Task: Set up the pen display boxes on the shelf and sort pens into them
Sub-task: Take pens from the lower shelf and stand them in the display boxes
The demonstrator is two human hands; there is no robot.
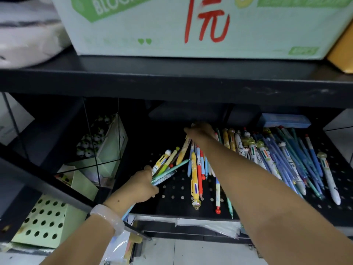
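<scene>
Clearly I'm early in the sorting. My left hand (140,185) grips a small bunch of pens (164,170) at the front of the black perforated shelf (175,190). My right hand (200,131) reaches to the back over a yellow pen (183,150); whether its fingers pinch it I cannot tell. Most loose pens (277,155) lie heaped on the shelf to the right, unsorted. A green display box (112,148) stands left, holding panda-topped pens; a green holed insert (47,220) sits lower left.

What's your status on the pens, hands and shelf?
Left hand grips a pen bundle. Right hand reaching into loose pens at shelf back, grip unclear. Green display box waits left.
</scene>
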